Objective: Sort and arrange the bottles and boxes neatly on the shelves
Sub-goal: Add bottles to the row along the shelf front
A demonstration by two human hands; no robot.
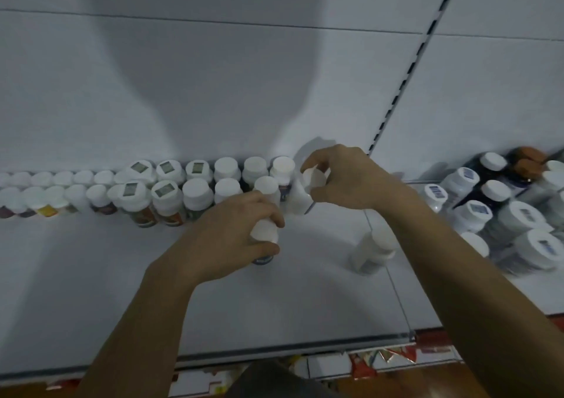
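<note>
The left hand [241, 229] is curled around a small bottle [265, 233] with a white cap. Its fingers sit on top of the cap and the thumb is on the side. The bottle stands on the shelf [274, 306], right under that hand.

The right hand [348, 177] holds a white bottle [300, 196] by its cap. That bottle hangs from the fingertips and leans a bit. It is just past the left hand, close to the back wall.

On the far side of the left hand are two rows of bottles [195, 190], standing cap up along the wall. The rows end right where the right hand is holding its bottle.

This looks like the step of making the rows longer. The white bottle seems meant for the end of the back row, and the small bottle for the spot in front of it.

Next, the right hand needs to stand its bottle up straight and put it down beside the last one without bumping it. Then the left hand can slide its bottle in.

A lone bottle [370, 251] waits under the right arm, and a messy pile [518, 223] lies beyond that arm.
</note>
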